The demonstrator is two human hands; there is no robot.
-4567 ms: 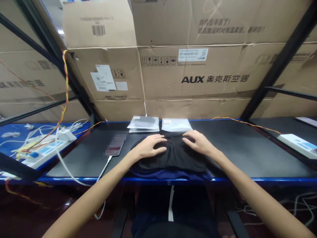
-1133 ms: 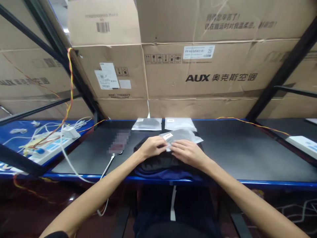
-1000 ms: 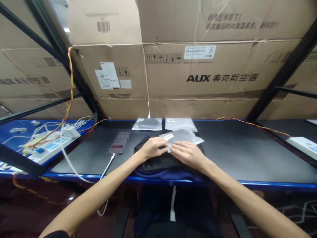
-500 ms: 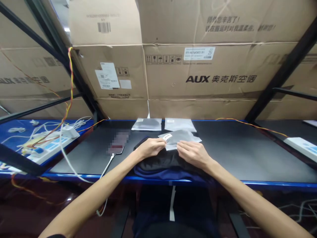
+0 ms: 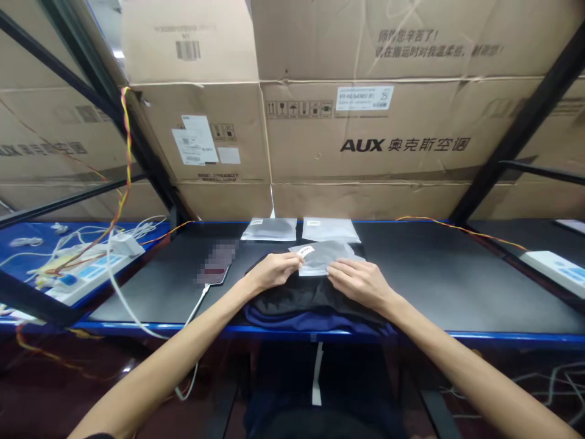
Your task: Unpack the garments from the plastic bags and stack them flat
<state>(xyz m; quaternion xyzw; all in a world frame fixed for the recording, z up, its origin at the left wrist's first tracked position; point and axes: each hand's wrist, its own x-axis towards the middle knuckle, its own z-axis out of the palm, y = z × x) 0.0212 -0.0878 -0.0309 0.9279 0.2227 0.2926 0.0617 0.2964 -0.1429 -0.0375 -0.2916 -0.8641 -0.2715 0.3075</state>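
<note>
A translucent plastic bag point(image 5: 326, 253) with a white label at its upper left is held over the dark folded cloth. My left hand point(image 5: 280, 269) is closed, pinching the bag's left edge just below the label. On the lower right side, my right hand point(image 5: 359, 280) grips the same bag with its fingers pressed together. Below both hands lies black fabric point(image 5: 311, 300), with dark blue fabric point(image 5: 315, 320) under it at the table's front edge. What the bag holds is not clear.
Two flat plastic bags, a left one point(image 5: 269, 230) and a right one point(image 5: 329, 231), lie at the table's back edge. A phone point(image 5: 217, 268) with a white cable is on the left. Power strips stand at far left point(image 5: 91, 274) and right point(image 5: 555, 271). Cardboard point(image 5: 297, 164) walls the back.
The held bag has shifted slightly left and lies a little flatter between my hands. Both hands keep their grip. The whole view has moved slightly.
</note>
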